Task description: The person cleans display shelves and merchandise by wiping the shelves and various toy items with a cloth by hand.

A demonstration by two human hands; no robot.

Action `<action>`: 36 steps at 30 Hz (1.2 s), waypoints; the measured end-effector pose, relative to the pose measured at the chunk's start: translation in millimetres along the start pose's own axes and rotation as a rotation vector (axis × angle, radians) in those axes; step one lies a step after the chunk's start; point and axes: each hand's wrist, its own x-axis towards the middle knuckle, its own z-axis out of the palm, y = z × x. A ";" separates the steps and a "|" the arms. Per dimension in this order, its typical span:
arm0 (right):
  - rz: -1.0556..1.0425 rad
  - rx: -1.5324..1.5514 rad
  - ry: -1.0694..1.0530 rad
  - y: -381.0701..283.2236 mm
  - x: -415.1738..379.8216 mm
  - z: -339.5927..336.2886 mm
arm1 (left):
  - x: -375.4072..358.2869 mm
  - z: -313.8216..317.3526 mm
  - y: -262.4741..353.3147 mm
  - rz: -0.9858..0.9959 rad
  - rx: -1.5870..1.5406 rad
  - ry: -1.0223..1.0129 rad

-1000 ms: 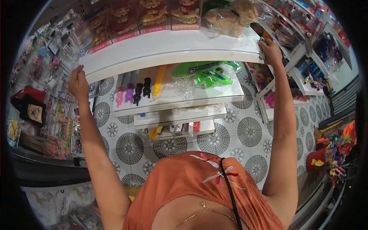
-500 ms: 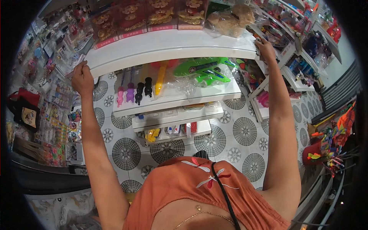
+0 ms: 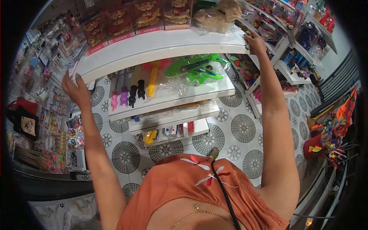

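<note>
Head view: we have both arms stretched forward to a top white shelf point(image 3: 161, 44), which spans the space before us, its front edge curving in the wide lens. Our right hand point(image 3: 256, 43) is at the shelf's right end, fingers curled over the corner, so that grip is closed on it. Our left hand point(image 3: 78, 91) is at the shelf's left front corner with thumb and fingers spread; that grip is open, and we cannot tell whether it touches the edge.

On the top white shelf we see a row of boxed gold-and-red figures point(image 3: 147, 17) standing toward the back, and just beside them, to the right, a brown plush toy point(image 3: 216, 18) in clear wrapping. Below, on a second shelf point(image 3: 172, 101), a green toy plane point(image 3: 195, 69) lies in clear plastic, with a yellow item point(image 3: 152, 79) to its left. Further left we find a row of small figures: two black figures point(image 3: 132, 96), a purple figure point(image 3: 124, 97) and a pink figure point(image 3: 114, 101). Beneath us spreads a tiled floor point(image 3: 245, 128) with round grey patterns; a red bucket point(image 3: 311, 148) stands well apart on the right.
</note>
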 end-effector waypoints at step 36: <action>-0.018 0.073 0.032 -15.4 -16.3 -11.1 | -214.8 266.8 153.3 -1.928 -1.072 -0.960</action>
